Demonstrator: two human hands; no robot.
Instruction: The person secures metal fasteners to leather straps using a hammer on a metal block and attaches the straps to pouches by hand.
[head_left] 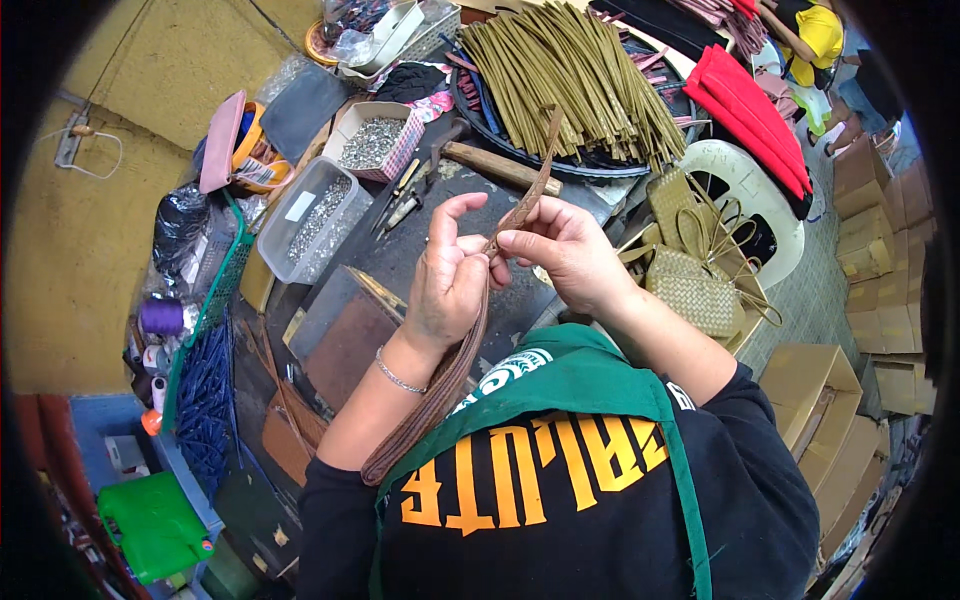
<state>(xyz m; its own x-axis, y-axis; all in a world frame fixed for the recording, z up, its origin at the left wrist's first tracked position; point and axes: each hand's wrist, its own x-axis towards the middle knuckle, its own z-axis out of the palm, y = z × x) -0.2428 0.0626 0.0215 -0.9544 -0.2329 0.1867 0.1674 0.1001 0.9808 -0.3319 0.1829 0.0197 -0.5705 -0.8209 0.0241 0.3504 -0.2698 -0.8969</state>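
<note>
A long brown strap [455, 372], which looks like leather, runs up through both hands. Its narrow end points up past my fingers, and the wider folded length hangs down along my left forearm. My left hand [447, 285] pinches the strap between thumb and fingers, with the index finger raised and curved. Close beside it, my right hand [572, 255] grips the strap between thumb and fingertips, just above the left hand's hold. Beyond the hands lies a hammer with a wooden handle [503, 168]. Some small hand tools [402, 212] rest left of it.
Small metal pieces fill a clear tub [345, 240] and a pink-sided basket [408, 150]. Olive strips [560, 85] are heaped on a round tray at the far side. Woven pouches [690, 290] lie right. Cardboard boxes [810, 400] stand farther right. Another person [818, 45] is at the far right.
</note>
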